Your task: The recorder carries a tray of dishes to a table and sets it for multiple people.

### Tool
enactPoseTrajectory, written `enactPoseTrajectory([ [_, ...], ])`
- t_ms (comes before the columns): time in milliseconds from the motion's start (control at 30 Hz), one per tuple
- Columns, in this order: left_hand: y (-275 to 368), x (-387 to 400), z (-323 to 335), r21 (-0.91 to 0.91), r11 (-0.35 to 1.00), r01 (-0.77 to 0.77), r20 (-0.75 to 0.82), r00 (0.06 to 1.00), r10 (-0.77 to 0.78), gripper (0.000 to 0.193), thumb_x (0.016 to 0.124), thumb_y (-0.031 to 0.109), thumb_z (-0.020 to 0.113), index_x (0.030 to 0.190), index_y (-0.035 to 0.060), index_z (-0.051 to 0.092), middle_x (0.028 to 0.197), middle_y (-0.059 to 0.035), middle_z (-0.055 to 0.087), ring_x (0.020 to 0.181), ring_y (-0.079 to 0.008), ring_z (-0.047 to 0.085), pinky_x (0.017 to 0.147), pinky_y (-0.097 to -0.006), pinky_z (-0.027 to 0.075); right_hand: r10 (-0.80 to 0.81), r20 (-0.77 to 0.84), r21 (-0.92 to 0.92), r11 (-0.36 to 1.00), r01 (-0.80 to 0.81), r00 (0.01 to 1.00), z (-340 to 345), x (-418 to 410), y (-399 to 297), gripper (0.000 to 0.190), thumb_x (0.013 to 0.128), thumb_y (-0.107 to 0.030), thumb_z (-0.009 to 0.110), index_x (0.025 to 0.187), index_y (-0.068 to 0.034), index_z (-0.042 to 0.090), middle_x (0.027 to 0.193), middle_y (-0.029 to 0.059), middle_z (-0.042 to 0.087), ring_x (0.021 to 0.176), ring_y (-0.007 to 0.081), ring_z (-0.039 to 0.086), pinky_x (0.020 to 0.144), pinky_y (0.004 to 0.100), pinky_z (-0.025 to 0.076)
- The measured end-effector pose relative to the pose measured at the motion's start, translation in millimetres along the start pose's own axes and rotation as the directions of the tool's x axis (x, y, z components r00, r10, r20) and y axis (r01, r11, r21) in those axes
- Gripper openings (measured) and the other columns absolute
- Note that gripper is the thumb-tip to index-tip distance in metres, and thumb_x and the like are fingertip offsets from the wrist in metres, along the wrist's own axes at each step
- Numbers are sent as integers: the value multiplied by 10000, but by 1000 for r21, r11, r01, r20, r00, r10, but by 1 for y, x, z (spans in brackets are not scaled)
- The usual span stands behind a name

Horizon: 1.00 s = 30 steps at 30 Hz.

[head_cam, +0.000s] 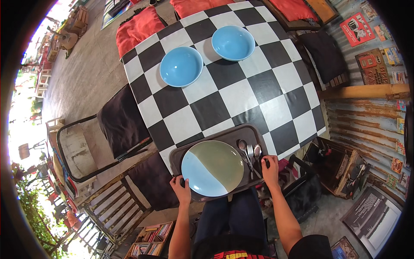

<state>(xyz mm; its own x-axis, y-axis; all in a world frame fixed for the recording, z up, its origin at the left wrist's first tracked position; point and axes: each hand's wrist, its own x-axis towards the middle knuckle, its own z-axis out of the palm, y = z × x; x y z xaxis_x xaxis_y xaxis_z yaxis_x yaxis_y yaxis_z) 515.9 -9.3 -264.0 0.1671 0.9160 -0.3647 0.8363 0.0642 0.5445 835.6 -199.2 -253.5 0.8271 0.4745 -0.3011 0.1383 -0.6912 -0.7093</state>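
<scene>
A dark serving tray (223, 136) is held at its two short ends, with its far part over the near edge of the checkered table. My left hand (181, 189) grips the tray's left end, thumb by the plate. At the right end, my right hand (270, 170) has the rim between thumb and fingers. A large blue and olive-green plate (213, 168) fills the tray's left and middle. To its right lie two spoons (257, 150) and a fork (250, 151), their handles partly crossing. Two light blue bowls (181, 67) (233, 43) stand farther back on the table.
The table has a black and white checkered cover (241, 97). Red cushions (139, 27) line its far side. Dark-draped chairs (124, 123) and a slatted wooden chair (113, 207) stand left. At right are a black bag (300, 187), a wooden crate (346, 171) and a corrugated metal wall (362, 119).
</scene>
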Motion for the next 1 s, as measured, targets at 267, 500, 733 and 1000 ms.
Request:
enactPoseTrajectory([
  [267, 0, -1, 1, -9, 1000, -11, -16, 1000, 11, 248, 837, 140, 679, 1051, 49, 591, 1234, -233, 403, 1168, -404, 435, 1018, -460, 345, -14, -24, -28, 1000, 13, 1000, 3, 0, 1, 98, 872, -72, 612, 941, -3, 599, 986, 137, 501, 955, 323, 535, 875, 387, 425],
  [500, 31, -9, 10, 277, 954, 118, -165, 984, -74, 244, 829, 172, 677, 1031, 54, 608, 1218, -215, 439, 1043, -356, 471, 936, -462, 365, -14, -113, -58, 998, 8, 994, 15, -4, -55, 96, 868, -127, 613, 922, -50, 630, 1104, 147, 545, 936, 320, 570, 842, 421, 458],
  [733, 18, -3, 14, -9, 994, 110, -95, 989, -110, 173, 863, 99, 632, 994, 0, 576, 862, -154, 591, 834, -302, 567, 783, -405, 450, -19, 114, -132, 991, 34, 993, 64, -23, -76, 241, 885, -108, 593, 1109, -64, 517, 960, 188, 608, 957, 403, 603, 781, 459, 483],
  [1000, 24, -2, 9, -117, 992, 55, -75, 995, -64, 124, 881, 36, 600, 979, -28, 561, 714, -137, 600, 624, -230, 576, 612, -343, 462, 96, 171, 10, 995, -99, 981, 67, -11, -56, 372, 819, 26, 643, 1153, -56, 502, 930, 194, 642, 838, 375, 645, 721, 435, 485],
])
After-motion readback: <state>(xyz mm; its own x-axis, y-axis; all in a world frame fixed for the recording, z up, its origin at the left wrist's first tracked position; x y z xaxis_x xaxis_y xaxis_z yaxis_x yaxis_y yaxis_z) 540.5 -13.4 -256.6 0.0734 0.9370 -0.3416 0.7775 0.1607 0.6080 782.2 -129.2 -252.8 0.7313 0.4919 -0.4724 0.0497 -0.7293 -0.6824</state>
